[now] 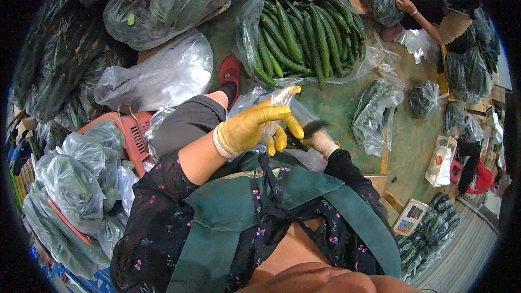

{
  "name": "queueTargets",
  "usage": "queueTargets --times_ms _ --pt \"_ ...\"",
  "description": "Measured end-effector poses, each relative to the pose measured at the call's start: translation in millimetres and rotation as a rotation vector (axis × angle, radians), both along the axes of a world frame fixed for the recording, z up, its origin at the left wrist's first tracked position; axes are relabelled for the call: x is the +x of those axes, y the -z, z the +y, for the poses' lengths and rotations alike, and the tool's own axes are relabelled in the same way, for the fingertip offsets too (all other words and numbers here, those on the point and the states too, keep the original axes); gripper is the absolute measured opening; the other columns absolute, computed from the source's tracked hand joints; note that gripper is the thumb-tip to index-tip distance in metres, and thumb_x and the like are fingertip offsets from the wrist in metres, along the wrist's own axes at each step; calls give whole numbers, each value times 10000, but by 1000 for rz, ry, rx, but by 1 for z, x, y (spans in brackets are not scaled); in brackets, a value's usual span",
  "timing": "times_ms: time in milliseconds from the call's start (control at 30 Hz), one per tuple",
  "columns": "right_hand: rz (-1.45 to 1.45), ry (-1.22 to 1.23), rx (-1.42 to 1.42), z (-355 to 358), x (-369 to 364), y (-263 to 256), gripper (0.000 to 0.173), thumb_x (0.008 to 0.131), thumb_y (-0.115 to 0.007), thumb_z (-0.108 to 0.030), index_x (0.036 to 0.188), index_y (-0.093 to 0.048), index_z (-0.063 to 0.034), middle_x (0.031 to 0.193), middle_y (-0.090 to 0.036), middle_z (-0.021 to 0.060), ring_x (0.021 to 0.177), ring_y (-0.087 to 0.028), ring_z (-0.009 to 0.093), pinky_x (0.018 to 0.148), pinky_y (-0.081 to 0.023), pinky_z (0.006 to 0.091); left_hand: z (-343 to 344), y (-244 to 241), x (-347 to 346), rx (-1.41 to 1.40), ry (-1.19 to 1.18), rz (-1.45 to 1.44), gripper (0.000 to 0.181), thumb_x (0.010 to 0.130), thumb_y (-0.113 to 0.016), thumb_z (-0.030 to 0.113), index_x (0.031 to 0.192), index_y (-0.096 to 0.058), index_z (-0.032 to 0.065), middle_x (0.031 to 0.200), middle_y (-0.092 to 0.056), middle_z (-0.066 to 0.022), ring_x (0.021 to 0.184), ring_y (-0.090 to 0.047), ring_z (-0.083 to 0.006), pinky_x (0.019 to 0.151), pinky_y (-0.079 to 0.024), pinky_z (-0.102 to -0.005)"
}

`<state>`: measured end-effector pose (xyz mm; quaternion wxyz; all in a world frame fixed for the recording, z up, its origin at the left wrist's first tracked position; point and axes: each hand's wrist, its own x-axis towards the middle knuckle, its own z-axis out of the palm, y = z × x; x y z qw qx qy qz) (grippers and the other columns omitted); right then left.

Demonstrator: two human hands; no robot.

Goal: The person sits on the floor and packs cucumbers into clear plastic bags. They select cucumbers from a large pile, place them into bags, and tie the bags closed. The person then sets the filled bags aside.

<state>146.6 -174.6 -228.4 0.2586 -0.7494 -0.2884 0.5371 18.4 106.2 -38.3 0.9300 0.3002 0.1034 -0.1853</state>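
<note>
My left hand (pixel 260 124) wears a yellow glove with a white cuff. A clear plastic bag (pixel 281 99) is draped over its spread fingers and gripped there, hanging towards my lap. To its right, my right hand (pixel 321 142) is partly hidden behind the bag film, with a pale cuff at the wrist. A dark green cucumber (pixel 311 128), blurred by motion, appears to be in that hand at the bag. Beyond both hands, a large open plastic bag (pixel 248 34) lies on the floor, full of long green cucumbers (pixel 301 36).
Large filled plastic bags (pixel 171 4) are heaped at the left, above a red plastic crate (pixel 130 138). Small bagged bundles (pixel 376 110) lie on the green floor (pixel 338 108) at right. A digital scale (pixel 410 216) stands at lower right. Another person's hand (pixel 406 5) holds a bag, upper right.
</note>
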Motion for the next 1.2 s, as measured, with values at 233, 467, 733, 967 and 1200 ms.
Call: queueTargets --times_ms 233,467,733,967,1200 --pt "90 -397 -358 12 47 -67 444 802 -679 -199 1220 -620 -64 1113 -683 117 1029 -636 217 900 -481 342 0 -2 -3 -33 79 31 719 945 -521 410 1522 -139 212 1040 -640 -189 631 -632 -201 487 -505 -278" --pt "168 241 288 150 138 -95 320 879 -635 -193 1123 -636 13 997 -697 85 823 -624 111 712 -489 268 -3 -11 0 -9 140 41 786 942 -547 389 1525 -85 135 1018 -638 -166 671 -624 -206 517 -522 -279" --pt "-842 210 -41 226 131 46 626 730 -775 -243 1286 -546 -71 1144 -641 185 1093 -605 323 917 -489 398 -2 -11 3 41 186 50 814 936 -568 336 1533 -45 154 1003 -644 -135 628 -590 -151 523 -506 -258" --pt "-631 93 271 193 92 57 509 721 -756 -278 1172 -629 -79 1121 -642 178 1039 -610 333 897 -486 404 -3 -9 3 83 175 61 881 913 -600 411 1537 -18 191 1058 -624 -157 615 -566 -137 524 -493 -243" --pt "-884 96 303 222 86 38 376 799 -715 -261 1131 -638 -104 1157 -632 130 1104 -564 344 933 -458 434 -2 -11 2 82 153 72 867 917 -595 387 1537 -20 193 1043 -631 -139 610 -558 -120 513 -482 -233"
